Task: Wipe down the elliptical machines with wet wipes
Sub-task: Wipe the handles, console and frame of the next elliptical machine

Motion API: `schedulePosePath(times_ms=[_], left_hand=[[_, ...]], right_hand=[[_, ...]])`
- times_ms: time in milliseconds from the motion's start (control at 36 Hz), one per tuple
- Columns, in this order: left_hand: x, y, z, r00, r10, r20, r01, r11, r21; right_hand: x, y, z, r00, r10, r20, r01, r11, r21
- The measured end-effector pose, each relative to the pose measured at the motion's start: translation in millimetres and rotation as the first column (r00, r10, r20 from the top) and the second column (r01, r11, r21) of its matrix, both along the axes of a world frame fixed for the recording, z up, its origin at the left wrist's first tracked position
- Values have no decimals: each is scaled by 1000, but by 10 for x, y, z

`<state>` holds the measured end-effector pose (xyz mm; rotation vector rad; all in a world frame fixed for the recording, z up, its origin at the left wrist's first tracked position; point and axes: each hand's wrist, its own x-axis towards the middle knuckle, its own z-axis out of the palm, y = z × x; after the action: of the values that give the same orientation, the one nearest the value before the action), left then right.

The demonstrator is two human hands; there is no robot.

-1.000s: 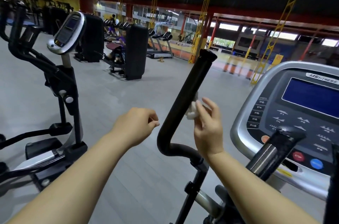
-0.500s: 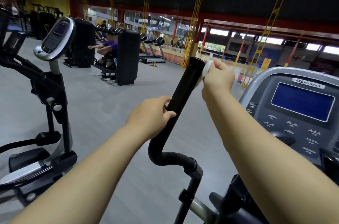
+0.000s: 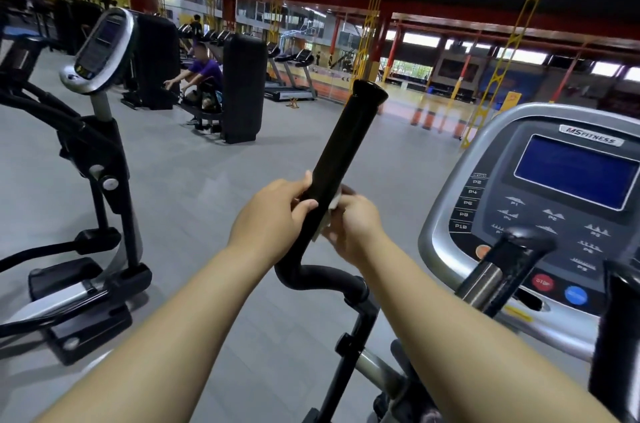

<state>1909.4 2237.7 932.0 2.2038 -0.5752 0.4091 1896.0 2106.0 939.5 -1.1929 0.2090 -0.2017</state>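
1. Beneath the black handlebar [image 3: 346,149], a grey gym floor [image 3: 194,201] spreads out to the far wall.
2. Well to the left of the handlebar stands a second elliptical [image 3: 104,187], black and silver, its oval display tilted at the top of a post.
3. Just right of the handlebar sits the silver-rimmed console [image 3: 540,215] of the machine being cleaned, with a blue screen, rows of program keys, and a red and a blue button low down.
4. The handlebar itself rises tilted to the right from a curved bend, ending in a flared cap.
5. Far behind the handlebar, to its left, a person in a purple shirt [image 3: 204,73] sits at a black weight machine.
6. Between the handlebar and the console, a shorter grip with a chrome section [image 3: 498,270] crosses the lower keys.
7. On the handlebar's left side, low on the straight part, the left hand [image 3: 273,218] grips it, fingers wrapped behind and thumb laid across the near face.
8. On the opposite side, at the same height, the right hand [image 3: 356,225] curls its fingers over a wet wipe [image 3: 333,204].
9. The wipe, white and crumpled, lies pressed against the handlebar's right face under those fingers.
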Motion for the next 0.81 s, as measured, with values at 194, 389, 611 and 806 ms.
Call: schedulePosePath(times_ms=[194,389,611,806], left_hand=[[-87,11,-162,998,47,-28,-46,998,37],[-213,38,-345,987,148,-62,-142,986,89],[-514,150,-498,961,239,-139,-214,961,175],[-932,134,-811,927,292,-236,-189,906,379]], right_hand=[[-100,48,-453,979,183,-93,-196,968,-159],[-197,-15,-438,984,47,-170,-112,911,-398],[-622,-170,-453,986,106,-129,-160,822,-547],[-1147,-347,-665,959,172,-227,-279,418,-864]])
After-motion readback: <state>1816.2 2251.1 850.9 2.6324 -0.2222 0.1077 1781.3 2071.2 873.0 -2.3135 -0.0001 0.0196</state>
